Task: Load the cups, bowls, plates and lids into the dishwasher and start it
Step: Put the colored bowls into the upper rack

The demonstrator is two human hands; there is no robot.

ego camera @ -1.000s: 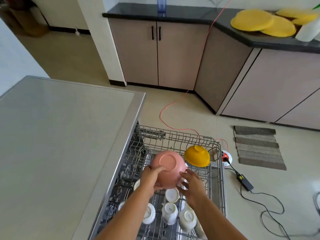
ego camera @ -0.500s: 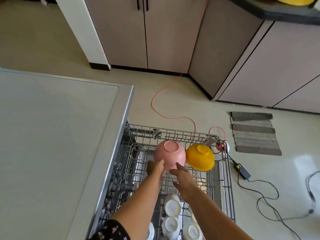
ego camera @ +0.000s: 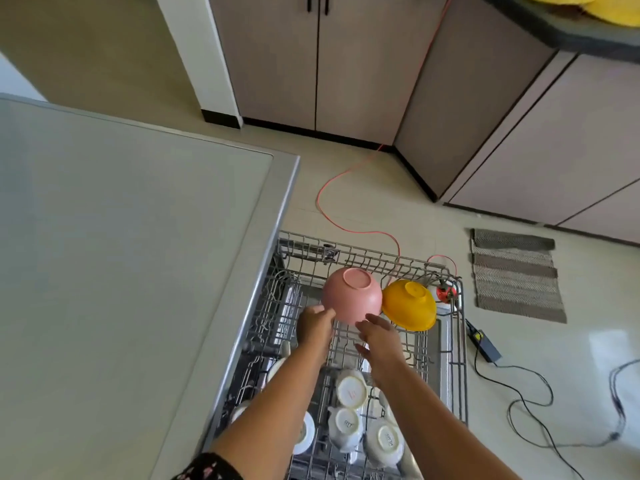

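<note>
A pink bowl (ego camera: 351, 294) is bottom-up at the far end of the pulled-out dishwasher rack (ego camera: 459, 344), right beside an upside-down yellow bowl (ego camera: 408, 304). My left hand (ego camera: 313, 327) holds the pink bowl's near-left rim with thumb and fingers. The fingertips of my right hand (ego camera: 379, 336) are spread and reach the bowl's near edge from below, palm down. Several white cups (ego camera: 351, 393) stand upside down in the near part of the rack, partly hidden by my forearms.
A grey steel top (ego camera: 121, 271) fills the left side above the rack. An orange cable (ego camera: 332, 216), a red power strip (ego camera: 445, 294), a black adapter (ego camera: 485, 344) with cords and a striped mat (ego camera: 517, 275) lie on the floor. Yellow plates (ego camera: 588, 3) sit on the dark counter.
The pink bowl has moved from over the cups to the rack's far end, next to the yellow bowl, and turned bottom-up. My right hand has slackened to spread fingers.
</note>
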